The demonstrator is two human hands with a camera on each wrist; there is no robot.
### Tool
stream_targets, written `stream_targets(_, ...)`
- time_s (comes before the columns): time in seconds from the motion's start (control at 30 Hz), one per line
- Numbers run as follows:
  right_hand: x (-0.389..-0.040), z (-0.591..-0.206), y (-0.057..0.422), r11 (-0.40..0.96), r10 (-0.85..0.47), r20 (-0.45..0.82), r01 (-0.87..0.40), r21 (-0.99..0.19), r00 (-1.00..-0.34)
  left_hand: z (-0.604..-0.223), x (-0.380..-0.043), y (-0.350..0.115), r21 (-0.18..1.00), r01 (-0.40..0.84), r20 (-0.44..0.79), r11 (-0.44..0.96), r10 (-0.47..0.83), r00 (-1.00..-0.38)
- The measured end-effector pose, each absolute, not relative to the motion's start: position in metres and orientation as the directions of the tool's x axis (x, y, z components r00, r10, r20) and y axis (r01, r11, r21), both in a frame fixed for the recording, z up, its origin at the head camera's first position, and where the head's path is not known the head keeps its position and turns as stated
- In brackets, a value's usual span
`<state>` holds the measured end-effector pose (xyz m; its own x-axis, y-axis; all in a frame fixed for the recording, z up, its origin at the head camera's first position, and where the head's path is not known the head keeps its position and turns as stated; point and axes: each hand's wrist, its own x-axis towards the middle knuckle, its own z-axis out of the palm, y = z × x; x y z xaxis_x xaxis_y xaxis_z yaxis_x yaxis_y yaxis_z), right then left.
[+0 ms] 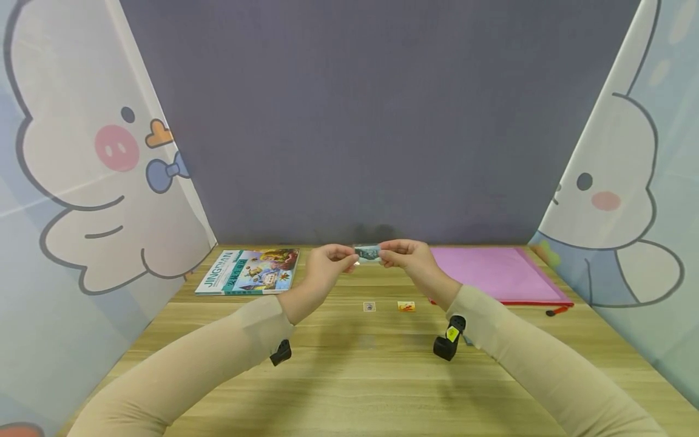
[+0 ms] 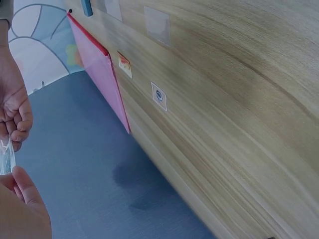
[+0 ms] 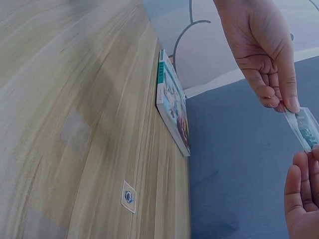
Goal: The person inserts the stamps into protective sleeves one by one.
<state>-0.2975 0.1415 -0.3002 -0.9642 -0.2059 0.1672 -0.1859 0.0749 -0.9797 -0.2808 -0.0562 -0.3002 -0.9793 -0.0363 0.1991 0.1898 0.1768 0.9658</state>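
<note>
Both hands are raised above the far part of the table, with a small clear plastic sleeve [image 1: 368, 252] stretched between them. Inside the sleeve shows a dark blue-green picture like a stamp [image 3: 308, 127]. My left hand [image 1: 326, 265] pinches its left end between thumb and fingers. At the other end, the thumb and fingers of my right hand [image 1: 408, 258] pinch it. Below, on the wood, lie a white-bordered stamp [image 1: 369, 307] with a round motif and a yellow-red stamp [image 1: 406, 306]. Nearer to me are flat clear sleeves [image 2: 158, 26].
A colourful book [image 1: 248, 271] lies at the back left of the wooden table [image 1: 327, 388]. At the back right is a pink zip pouch [image 1: 491, 273] with a red edge. A blue strip [image 2: 86, 7] lies near the pouch. A dark grey panel [image 1: 371, 121] stands behind the table.
</note>
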Motion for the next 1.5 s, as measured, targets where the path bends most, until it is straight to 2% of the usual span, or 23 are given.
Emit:
stream_targets(0.5, -0.2967, -0.3022, 0.1396, 0.074, -0.214, 0.178, -0.198, -0.978, -0.961, -0.3010, -0.2783, -0.0577, 0.985, 0.127, 0.130, 0.118, -0.012, -0.991)
stream_targets(1.07, -0.2996, -0.3047, 0.1401, 0.094, -0.231, 0.196, -0.223, -0.970, -0.953, -0.3023, -0.2810, -0.0581, 0.985, 0.121, 0.123, 0.123, -0.012, -0.992)
stream_targets(1.23, -0.2985, -0.3032, 0.1399, 0.055, -0.247, 0.202, -0.222, -0.973, -0.948, -0.3004, -0.2797, -0.0597, 0.985, 0.115, 0.118, 0.126, -0.011, -0.993)
stream_targets(1.5, -0.3016, -0.3079, 0.1369, 0.089, -0.235, 0.211, -0.237, -0.968, -0.949, -0.3051, -0.2795, -0.0631, 0.986, 0.115, 0.118, 0.120, -0.019, -0.993)
